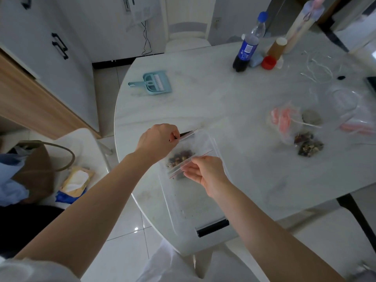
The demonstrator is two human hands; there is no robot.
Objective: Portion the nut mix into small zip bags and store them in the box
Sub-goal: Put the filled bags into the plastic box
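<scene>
A clear plastic box [218, 154] lies at the table's near edge, with a black latch [212, 227] at its near end. A small heap of nut mix [180, 156] shows at its far end; whether it lies loose or inside a bag I cannot tell. My left hand [157, 140] pinches the strip of a small zip bag [188, 135] at the box's far left corner. My right hand [205, 174] holds another red-lined zip bag [179, 169] over the box, just in front of the nuts. Two filled bags [309, 147] lie on the table to the right.
A pack of empty zip bags [281, 121] with pink strips lies at the right, more plastic bags [355, 123] beyond it. At the back stand a cola bottle [247, 47], a red cap [268, 62] and a brown tube [276, 48]. A blue dustpan [155, 82] rests back left.
</scene>
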